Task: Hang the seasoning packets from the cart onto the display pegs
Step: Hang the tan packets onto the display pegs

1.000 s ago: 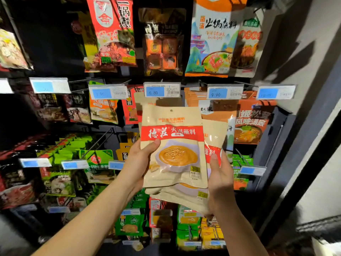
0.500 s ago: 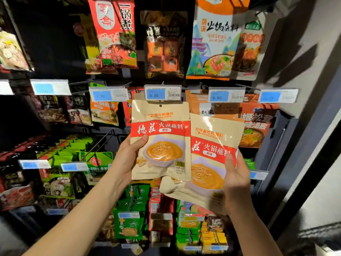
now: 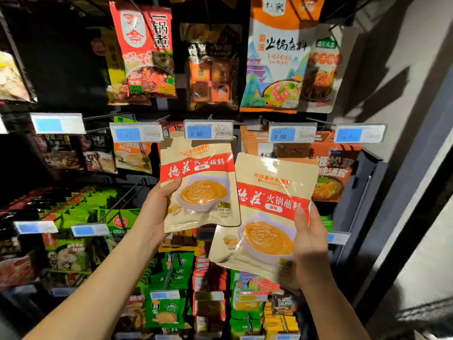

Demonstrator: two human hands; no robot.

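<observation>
Now left hand (image 3: 157,212) fingers pinch packet (image 3: 201,177), top edge touching 6.80 tag (image 3: 208,130); right hand (image 3: 310,244) grips lower packet (image 3: 267,212).

Both bare arms reach up; left hand (image 3: 157,207) and right hand (image 3: 309,239) grip with curled fingers.

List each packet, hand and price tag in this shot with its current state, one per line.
Left hand: gripping the left beige packet by its left edge.
Left beige packet: upright, top tucked under the 6.80 tag; whether it is on the peg is hidden.
6.80 tag: clipped above that packet.
Right hand: holding a stack of beige packets.
Stack of beige packets: tilted, off the pegs.
9.90 tag: in front of orange packets already hung.
</observation>
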